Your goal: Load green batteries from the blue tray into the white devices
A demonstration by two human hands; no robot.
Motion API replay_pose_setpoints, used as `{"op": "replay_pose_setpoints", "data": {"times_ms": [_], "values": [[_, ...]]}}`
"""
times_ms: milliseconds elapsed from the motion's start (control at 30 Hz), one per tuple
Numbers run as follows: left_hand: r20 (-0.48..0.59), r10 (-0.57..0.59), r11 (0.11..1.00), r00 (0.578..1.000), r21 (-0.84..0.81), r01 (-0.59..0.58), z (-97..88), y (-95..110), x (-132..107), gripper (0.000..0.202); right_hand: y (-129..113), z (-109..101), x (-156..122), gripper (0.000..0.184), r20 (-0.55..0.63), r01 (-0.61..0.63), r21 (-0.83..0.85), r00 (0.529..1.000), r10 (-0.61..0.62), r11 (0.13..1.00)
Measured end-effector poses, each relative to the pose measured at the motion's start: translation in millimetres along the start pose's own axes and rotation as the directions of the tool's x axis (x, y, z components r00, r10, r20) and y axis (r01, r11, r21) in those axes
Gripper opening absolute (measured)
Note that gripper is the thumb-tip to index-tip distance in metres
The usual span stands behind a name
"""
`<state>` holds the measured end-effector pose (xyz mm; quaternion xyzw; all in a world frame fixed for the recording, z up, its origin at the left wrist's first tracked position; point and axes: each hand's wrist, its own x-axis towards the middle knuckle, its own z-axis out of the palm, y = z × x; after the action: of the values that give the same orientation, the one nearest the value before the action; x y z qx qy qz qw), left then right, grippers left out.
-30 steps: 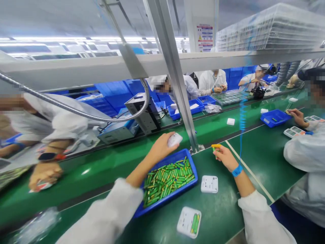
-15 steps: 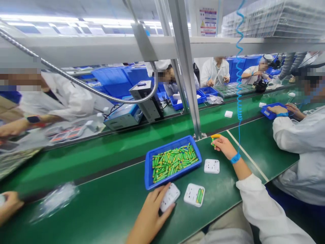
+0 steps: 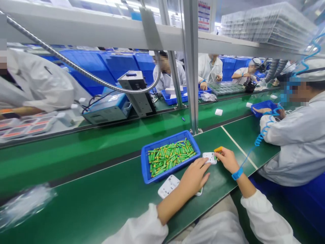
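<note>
My left hand point(image 3: 194, 176) reaches over the bench, fingers stretched out and thumb apart, its fingertips resting on a white plastic housing point(image 3: 208, 156). At that housing's right end my right hand point(image 3: 228, 160) pinches a green battery point(image 3: 217, 157), partly hidden by the fingers. An orange cover sits on one finger, and a blue band circles the right wrist. A second white housing point(image 3: 168, 187) lies left of my left forearm. The third housing point(image 3: 200, 192) is mostly hidden beneath my left hand. Behind them stands a blue tray point(image 3: 144, 166) full of green batteries.
A metal post point(image 3: 192, 84) rises behind the tray. Along the back runs a green belt point(image 3: 106, 140) carrying a white piece point(image 3: 218, 112) and a small blue item point(image 3: 183, 119). Clear plastic bags point(image 3: 27, 203) lie at left. A coiled blue cord point(image 3: 266, 130) hangs right, near a co-worker point(image 3: 302, 135).
My left hand has left the second housing and moved right to the far one. My right hand has brought the battery down to that housing. The view has shifted.
</note>
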<state>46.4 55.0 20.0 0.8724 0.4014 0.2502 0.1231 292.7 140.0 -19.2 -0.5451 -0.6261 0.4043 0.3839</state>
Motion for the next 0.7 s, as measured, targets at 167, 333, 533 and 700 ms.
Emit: {"op": "replay_pose_setpoints", "data": {"times_ms": [167, 333, 533, 700], "values": [[-0.015, -0.011, 0.999, 1.000, 0.038, 0.011, 38.4, -16.5, 11.6, 0.029, -10.8, -0.3, -1.0, 0.023, -0.051, 0.076, -0.258, 0.994, -0.092, 0.963], [-0.002, -0.028, 0.999, 1.000, 0.041, 0.028, 42.3, -12.6, 9.6, 0.027, -12.1, -2.0, -6.4, 0.014, -0.021, 0.157, -0.440, 0.983, -0.185, 0.884], [-0.013, -0.070, 0.995, 0.997, 0.069, 0.071, 48.3, -10.1, 11.3, 0.028, -8.9, 3.3, -33.5, 0.032, -0.020, 0.277, -0.599, 0.933, -0.360, 0.751], [-0.047, -0.040, 0.995, 0.998, 0.085, 0.044, 49.9, -11.4, 10.1, 0.023, -9.8, 8.3, -47.8, 0.029, 0.021, 0.314, -0.653, 0.917, -0.398, 0.689]]}}
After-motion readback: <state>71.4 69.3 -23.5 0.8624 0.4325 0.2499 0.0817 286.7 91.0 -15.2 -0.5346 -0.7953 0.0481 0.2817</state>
